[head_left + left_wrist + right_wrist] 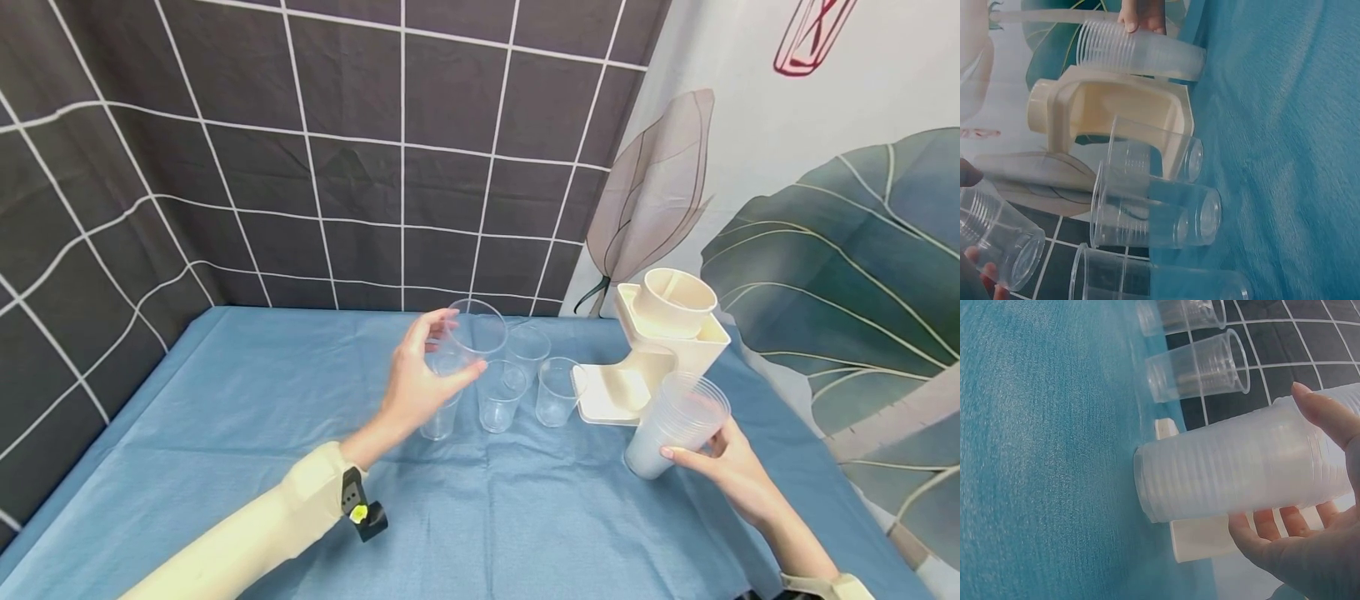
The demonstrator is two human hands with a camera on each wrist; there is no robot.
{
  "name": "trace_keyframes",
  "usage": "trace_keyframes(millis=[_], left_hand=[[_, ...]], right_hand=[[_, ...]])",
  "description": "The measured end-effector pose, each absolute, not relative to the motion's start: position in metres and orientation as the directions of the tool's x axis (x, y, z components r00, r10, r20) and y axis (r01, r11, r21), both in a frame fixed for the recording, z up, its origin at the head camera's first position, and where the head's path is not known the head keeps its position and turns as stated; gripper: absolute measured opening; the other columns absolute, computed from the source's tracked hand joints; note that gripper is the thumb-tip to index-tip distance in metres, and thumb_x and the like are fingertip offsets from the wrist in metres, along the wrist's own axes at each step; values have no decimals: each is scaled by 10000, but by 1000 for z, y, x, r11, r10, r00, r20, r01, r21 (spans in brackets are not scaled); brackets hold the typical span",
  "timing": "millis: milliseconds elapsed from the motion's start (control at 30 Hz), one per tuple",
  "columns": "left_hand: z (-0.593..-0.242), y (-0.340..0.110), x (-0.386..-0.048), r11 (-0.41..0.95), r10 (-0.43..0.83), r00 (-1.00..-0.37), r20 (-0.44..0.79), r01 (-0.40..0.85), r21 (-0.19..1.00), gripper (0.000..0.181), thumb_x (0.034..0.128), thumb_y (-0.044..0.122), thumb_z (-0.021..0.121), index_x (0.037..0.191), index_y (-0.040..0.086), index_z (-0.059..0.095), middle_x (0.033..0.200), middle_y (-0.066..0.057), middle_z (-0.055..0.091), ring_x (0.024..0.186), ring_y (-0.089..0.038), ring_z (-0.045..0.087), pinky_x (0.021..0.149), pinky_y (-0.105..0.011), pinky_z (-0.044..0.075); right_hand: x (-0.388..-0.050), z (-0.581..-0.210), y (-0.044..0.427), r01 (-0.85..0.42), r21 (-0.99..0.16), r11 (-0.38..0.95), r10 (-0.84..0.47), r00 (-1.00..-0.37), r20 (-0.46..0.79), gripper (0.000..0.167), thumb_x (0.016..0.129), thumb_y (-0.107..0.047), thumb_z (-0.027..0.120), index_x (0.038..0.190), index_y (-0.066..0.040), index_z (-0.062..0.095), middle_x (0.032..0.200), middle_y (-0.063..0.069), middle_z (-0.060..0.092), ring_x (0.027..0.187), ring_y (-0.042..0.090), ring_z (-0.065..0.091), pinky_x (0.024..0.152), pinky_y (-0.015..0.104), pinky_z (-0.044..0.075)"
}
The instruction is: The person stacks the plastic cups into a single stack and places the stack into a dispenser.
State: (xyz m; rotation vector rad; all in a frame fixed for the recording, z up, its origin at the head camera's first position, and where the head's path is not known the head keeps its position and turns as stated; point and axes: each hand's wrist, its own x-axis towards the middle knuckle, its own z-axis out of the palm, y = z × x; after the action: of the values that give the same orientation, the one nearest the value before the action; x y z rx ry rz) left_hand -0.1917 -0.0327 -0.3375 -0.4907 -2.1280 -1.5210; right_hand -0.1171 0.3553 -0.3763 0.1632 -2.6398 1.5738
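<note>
My left hand (422,379) grips one clear cup (1007,240), my right hand (738,473) the cup stack (675,427); better I squeeze both lightly.

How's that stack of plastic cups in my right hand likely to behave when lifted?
The cup stack is probably light for its size: its plastic looks thin and translucent. The nested walls likely make it fairly stiff. Pushed while standing, it could tip, being tall and narrower at the base.
</note>
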Motion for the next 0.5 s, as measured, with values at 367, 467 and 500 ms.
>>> trace_keyframes(millis=[367, 467, 500], left_hand=[[-334, -21, -189, 291, 59, -823, 565, 556, 779, 661, 690, 165, 851, 1271, 80, 548, 1134, -98, 649, 1043, -222, 591, 906, -393, 521], [-334, -18, -188, 284, 73, -824, 562, 557, 780, 657, 694, 168, 848, 1272, 86, 547, 1138, -91, 648, 1045, -224, 587, 907, -387, 521], [-334, -17, -188, 282, 77, -824, 561, 558, 780, 657, 696, 168, 847, 1274, 87, 546, 1139, -87, 647, 1048, -222, 587, 907, -383, 522]], right_hand=[[-117, -377, 356, -121, -875, 469, -59, -993, 105, 685, 853, -26, 684, 1398, -235, 324, 1259, -185, 432, 1130, -157, 401, 820, 33, 392], [-117, -377, 356, -121, -874, 471, -60, -993, 105, 689, 853, -29, 685, 1401, -234, 321, 1260, -187, 429, 1130, -161, 398, 820, 31, 386], [-117, -377, 356, -122, -873, 472, -60, -992, 107, 687, 853, -28, 685, 1399, -233, 324, 1257, -188, 431, 1129, -162, 399, 820, 31, 386]])
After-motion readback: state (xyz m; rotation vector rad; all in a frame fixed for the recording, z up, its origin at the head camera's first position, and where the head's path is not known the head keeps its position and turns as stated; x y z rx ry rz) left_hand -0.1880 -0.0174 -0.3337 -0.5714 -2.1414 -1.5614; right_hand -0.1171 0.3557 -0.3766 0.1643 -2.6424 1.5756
